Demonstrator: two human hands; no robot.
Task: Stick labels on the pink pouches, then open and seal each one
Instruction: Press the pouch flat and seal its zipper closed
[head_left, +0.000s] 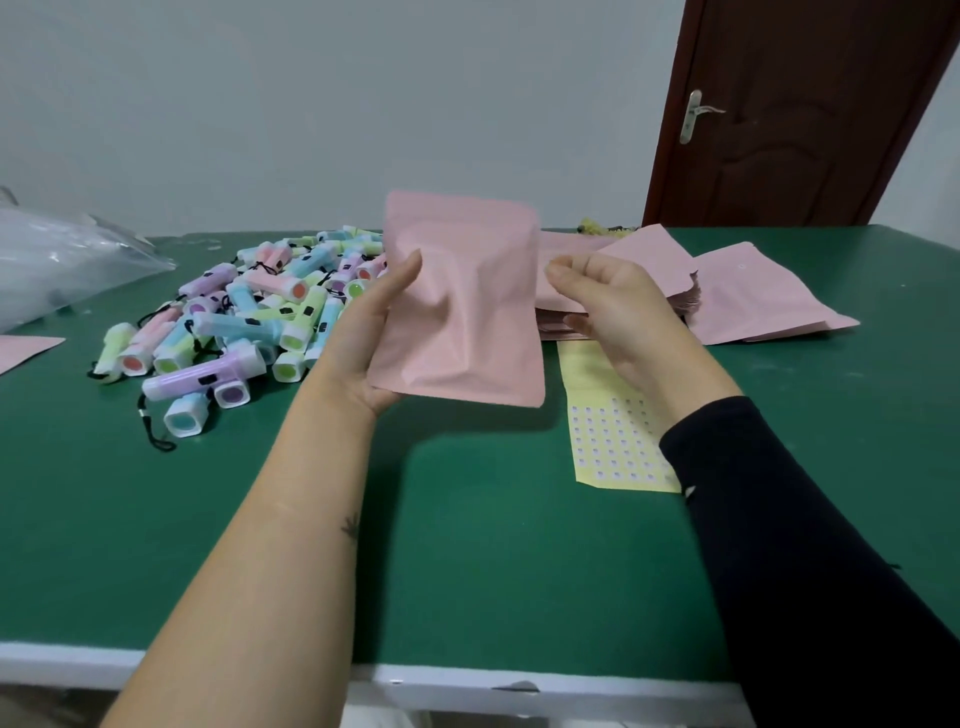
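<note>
Pink pouch (457, 312) above table (493, 545), left hand (363, 338) gripping its left edge — right hand (608, 306) curled beside, hold unclear

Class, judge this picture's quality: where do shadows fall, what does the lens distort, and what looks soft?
Head view: the held pink pouch shades the green table beneath it; wide-angle distortion leans the door; the flashlight pile looks slightly soft.

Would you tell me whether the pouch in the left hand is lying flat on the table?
No, the left hand holds the pouch upright above the table, its shadow on the surface below.
</note>
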